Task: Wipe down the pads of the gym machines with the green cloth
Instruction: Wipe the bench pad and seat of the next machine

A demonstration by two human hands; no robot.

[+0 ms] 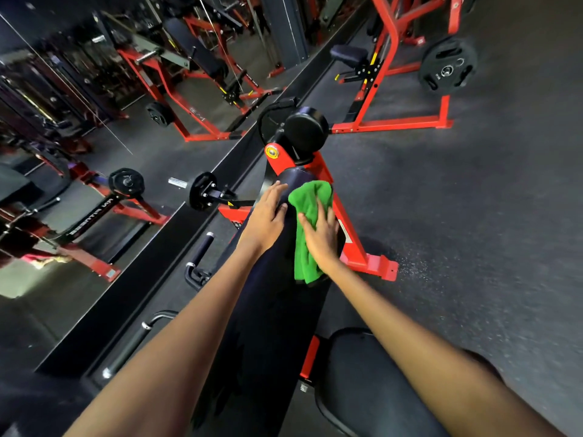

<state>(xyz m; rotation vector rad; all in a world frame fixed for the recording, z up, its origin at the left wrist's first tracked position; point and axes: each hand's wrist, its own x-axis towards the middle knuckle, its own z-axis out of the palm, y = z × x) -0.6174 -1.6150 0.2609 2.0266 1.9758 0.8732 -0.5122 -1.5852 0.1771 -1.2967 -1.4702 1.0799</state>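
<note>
1. Your right hand (320, 234) lies flat, fingers spread and straight, pressing the green cloth (310, 222) against the long dark pad (277, 310) that runs away from you down the machine.
2. Your left hand (265, 216) rests beside it on the pad's left flank, fingers straight, thumb nearly touching the cloth; it holds nothing.
3. The cloth drapes over the pad's far stretch, its lower end hanging under your right wrist.
4. Just past the pad's far tip stands a round black roller pad (306, 132) on the red frame (353, 244).
5. Left of the pad, a black handle (202, 247) and a loaded weight plate (202, 190) on its peg sit near your left arm.
6. A mirror wall (63, 152) edges the left side close by.
7. A second dark seat pad (372, 383) lies under your right forearm.
8. To the right, dark rubber floor (473, 216) opens wide; another red machine (394, 89) stands well apart beyond.
</note>
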